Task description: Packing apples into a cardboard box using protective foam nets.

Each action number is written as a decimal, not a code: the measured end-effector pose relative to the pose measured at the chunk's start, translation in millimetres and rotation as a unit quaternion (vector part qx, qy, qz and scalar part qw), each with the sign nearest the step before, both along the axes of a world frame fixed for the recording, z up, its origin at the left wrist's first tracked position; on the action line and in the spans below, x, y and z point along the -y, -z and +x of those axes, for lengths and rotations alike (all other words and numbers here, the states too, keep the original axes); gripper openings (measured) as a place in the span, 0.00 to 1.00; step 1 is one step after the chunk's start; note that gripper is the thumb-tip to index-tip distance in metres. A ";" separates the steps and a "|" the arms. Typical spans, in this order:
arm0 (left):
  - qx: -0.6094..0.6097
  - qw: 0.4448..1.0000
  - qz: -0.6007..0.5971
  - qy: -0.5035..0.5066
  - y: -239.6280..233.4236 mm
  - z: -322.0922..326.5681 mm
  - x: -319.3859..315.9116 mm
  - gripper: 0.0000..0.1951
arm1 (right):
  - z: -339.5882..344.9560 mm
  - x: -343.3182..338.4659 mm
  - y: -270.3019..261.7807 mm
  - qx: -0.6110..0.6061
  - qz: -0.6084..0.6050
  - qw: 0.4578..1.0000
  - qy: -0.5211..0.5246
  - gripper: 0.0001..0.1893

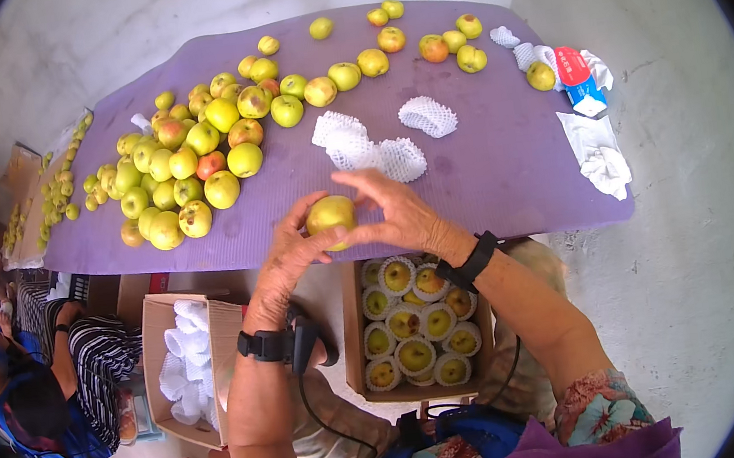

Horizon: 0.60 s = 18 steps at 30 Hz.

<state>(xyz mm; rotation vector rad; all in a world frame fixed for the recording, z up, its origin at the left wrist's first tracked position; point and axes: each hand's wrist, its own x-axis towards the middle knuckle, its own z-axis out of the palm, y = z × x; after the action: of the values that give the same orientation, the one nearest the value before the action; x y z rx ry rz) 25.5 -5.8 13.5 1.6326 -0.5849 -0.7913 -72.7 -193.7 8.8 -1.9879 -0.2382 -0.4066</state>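
Over the front edge of the purple table mat (489, 167), my left hand (294, 241) holds a yellow-green apple (332, 218). My right hand (399, 215) is close at the apple's right side, thumb by its lower part and fingers spread; whether it touches is unclear. Just beyond my hands lie white foam net sleeves (347, 140), and one more foam sleeve (427, 117) sits apart to the right. A large heap of apples (183, 162) covers the mat on my left. Below the edge, a cardboard box (352, 339) holds several apples in foam sleeves (415, 354).
Left of my legs, an open carton (190, 436) contains loose foam sleeves (185, 358). A tissue pack (577, 79) and crumpled white tissue (605, 171) lie at the right edge. A person in striped clothing (106, 353) sits at left. Single apples (433, 48) dot the back.
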 end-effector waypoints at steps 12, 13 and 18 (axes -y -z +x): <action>0.101 0.993 0.057 -0.021 8.7 0.5 30.5 0.30 | 10.6 45.3 13.0 0.085 -0.313 0.931 0.169 0.21; 0.138 0.988 0.068 -0.006 10.4 -0.5 33.3 0.29 | 8.3 47.9 13.9 0.079 -0.257 0.944 0.192 0.19; 0.141 0.989 0.036 -0.010 5.9 0.5 42.6 0.26 | -1.4 57.9 10.8 0.090 -0.189 0.952 0.224 0.16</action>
<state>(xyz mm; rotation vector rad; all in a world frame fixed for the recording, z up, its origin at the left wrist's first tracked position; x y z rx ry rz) 26.0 -48.5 7.5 1.8287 -0.7437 -0.5749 -74.2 -251.5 -2.0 -2.3852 0.0332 -0.8916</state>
